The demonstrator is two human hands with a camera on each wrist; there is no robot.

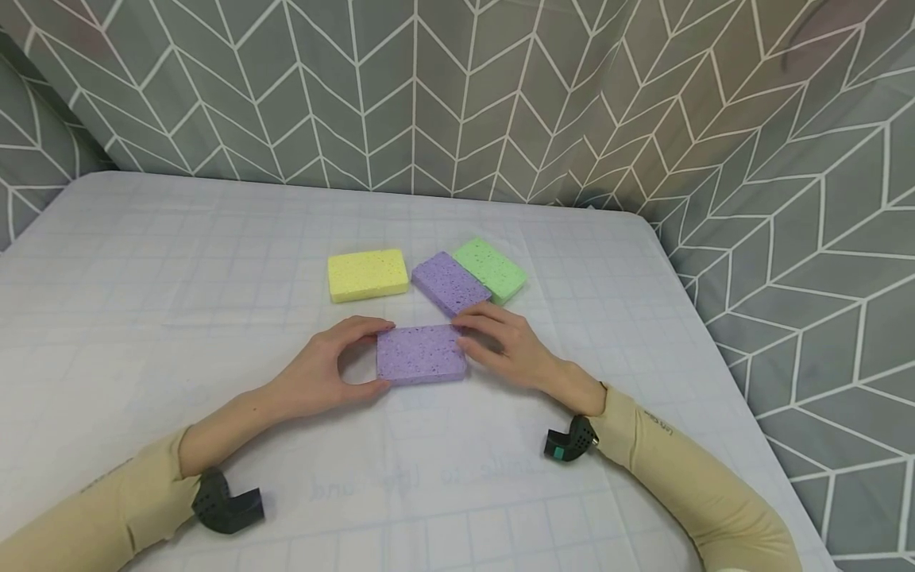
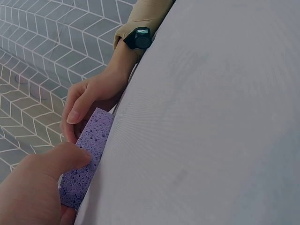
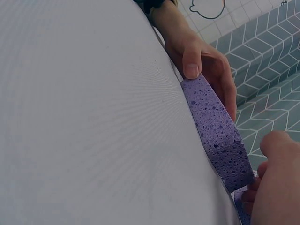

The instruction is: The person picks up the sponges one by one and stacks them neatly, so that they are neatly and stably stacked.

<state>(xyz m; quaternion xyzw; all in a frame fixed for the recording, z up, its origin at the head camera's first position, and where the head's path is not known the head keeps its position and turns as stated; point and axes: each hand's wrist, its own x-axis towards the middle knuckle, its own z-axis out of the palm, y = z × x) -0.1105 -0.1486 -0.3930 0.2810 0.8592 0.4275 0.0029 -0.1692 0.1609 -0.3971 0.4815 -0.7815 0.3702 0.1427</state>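
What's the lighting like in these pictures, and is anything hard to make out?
Head view: bright and fairly even, but the lettering on the white cloth is too faint to read; left wrist view: dimmer, with fan-like streaks on the cloth; right wrist view: also dim, similar streaks, and the nearer purple sponge is darker at one end.

There's the yellow sponge [image 1: 368,276], lying out on the white-covered surface [image 1: 214,318], and over to its right, apart from it, the green sponge [image 1: 498,266], set at an angle! Faint grid lines cross the covering, pale lettering [image 1: 336,486] near the front. Beyond, grey curtain [image 1: 386,87] with white chevron lines, running down the right side too!
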